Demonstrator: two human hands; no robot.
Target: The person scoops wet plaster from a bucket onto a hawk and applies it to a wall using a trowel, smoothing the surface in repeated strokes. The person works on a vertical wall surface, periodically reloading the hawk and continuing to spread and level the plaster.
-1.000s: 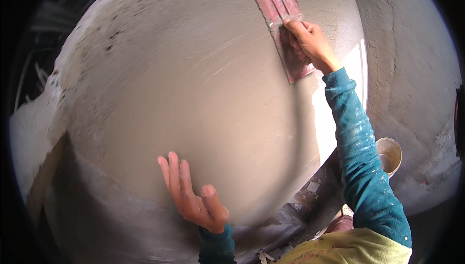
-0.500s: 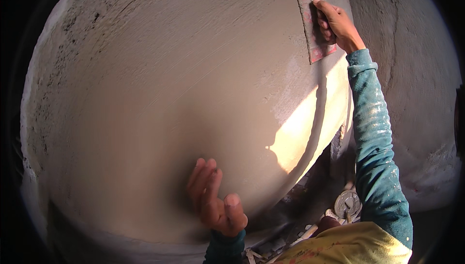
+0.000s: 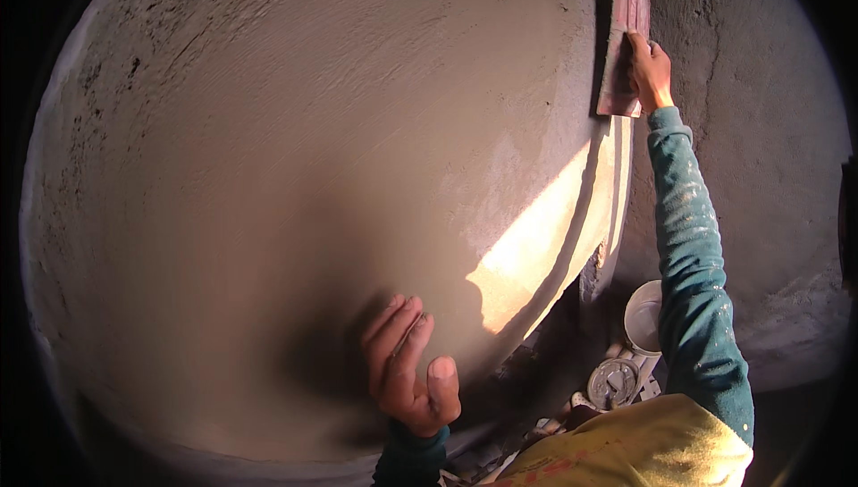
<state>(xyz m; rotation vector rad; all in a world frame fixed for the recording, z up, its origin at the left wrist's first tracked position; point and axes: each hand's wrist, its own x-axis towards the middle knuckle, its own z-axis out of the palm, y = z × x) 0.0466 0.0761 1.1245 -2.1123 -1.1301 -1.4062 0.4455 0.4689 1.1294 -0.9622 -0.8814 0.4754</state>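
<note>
A broad wall of grey-brown plaster (image 3: 295,156) fills most of the view, smooth in the middle and rough at the upper left. My right hand (image 3: 651,71) grips a plastering float (image 3: 628,4), long, flat and reddish with ridges. The float is at the wall's right-hand edge, tilted so its dark shadow falls on the plaster; whether it touches the surface I cannot tell. Low in the middle, my left hand (image 3: 413,366) is held up near the plaster with nothing in it. Its fingers are bent and the thumb stands apart.
A second grey wall (image 3: 760,174) meets this one along the right. Below my right arm sit a white bucket (image 3: 643,317) and a round container (image 3: 613,383) with grey residue. Debris lies at the wall's foot. Sunlight (image 3: 523,264) strikes the lower right plaster.
The float in my right hand has moved right and turned more edge-on, from lying against the plaster to the wall's edge. My left hand has shifted slightly right. The white bucket has come into view.
</note>
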